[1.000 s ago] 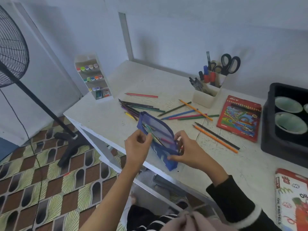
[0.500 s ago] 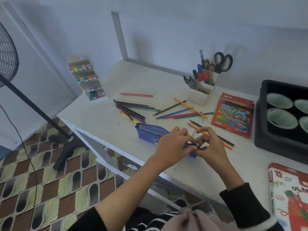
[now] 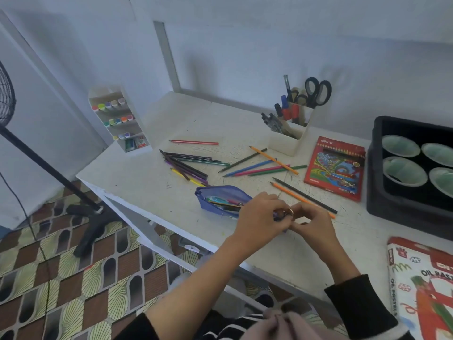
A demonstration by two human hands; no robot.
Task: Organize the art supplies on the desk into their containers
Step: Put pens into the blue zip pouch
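At the near right edge of the white desk [image 3: 147,190] lies a box of oil pastels [image 3: 421,288]. Just beyond the near edge, the left hand [image 3: 257,217] and right hand [image 3: 315,223] meet at the right end of a blue pencil pouch [image 3: 220,198], which lies flat on the desk with its mouth open and pencils showing inside. Both hands' fingers are curled in tight and pinch that end of the pouch. A small metal ring [image 3: 291,212] shows between the fingertips; which hand holds it I cannot tell.

Just behind the right hand, an orange pencil [image 3: 289,192] and a black pencil [image 3: 301,193] lie side by side. Farther back, loose coloured pencils [image 3: 188,165] are scattered across the desk, with a red coloured-pencil box [image 3: 334,168] to their right and a black tray [image 3: 375,192] holding pale bowls beyond it. At the back stand a white pen holder [image 3: 286,143] with scissors [image 3: 317,92] and, at the left corner, a marker rack [image 3: 117,123].
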